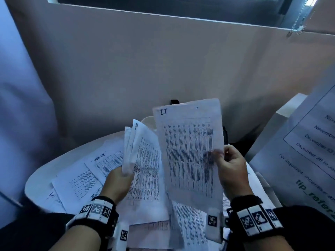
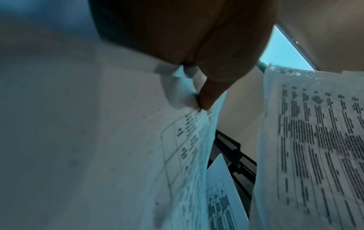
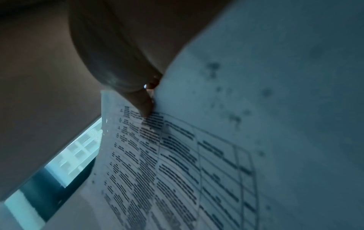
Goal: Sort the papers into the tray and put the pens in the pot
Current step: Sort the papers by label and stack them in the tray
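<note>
Both hands are busy with paper. The left hand (image 1: 118, 182) grips a small fanned bundle of sheets (image 1: 143, 151) by its lower left edge, thumb on the printed face, while the right hand (image 1: 230, 165) pinches a single sheet marked "IT" (image 1: 188, 145) at its right edge, about halfway up, and holds it nearly upright above the table (image 1: 36, 180). More loose papers (image 1: 85, 178) lie overlapping on the table under and around the wrists.

These sheets look very light and limp. The bundle's upper corners curl and splay, and the single sheet bows along its length, so a grip at one edge lets the far corner flop. Probably the safest hold is a firm pinch near the middle of a long edge, or both hands at opposite edges, squaring the stack before it goes into the tray. Thin paper also slides easily within a loose bundle, so a slack grip risks shedding a sheet.

From the head view only a dark corner of something shows behind the raised sheet. The left wrist view reveals more: a black mesh tray (image 2: 234, 149) beyond the papers, seen through the gap between bundle and single sheet, with a sheet corner in front of it. The right wrist view shows the thumb (image 3: 144, 105) pressed onto the table print. No pens or pot are visible in any view.
</note>
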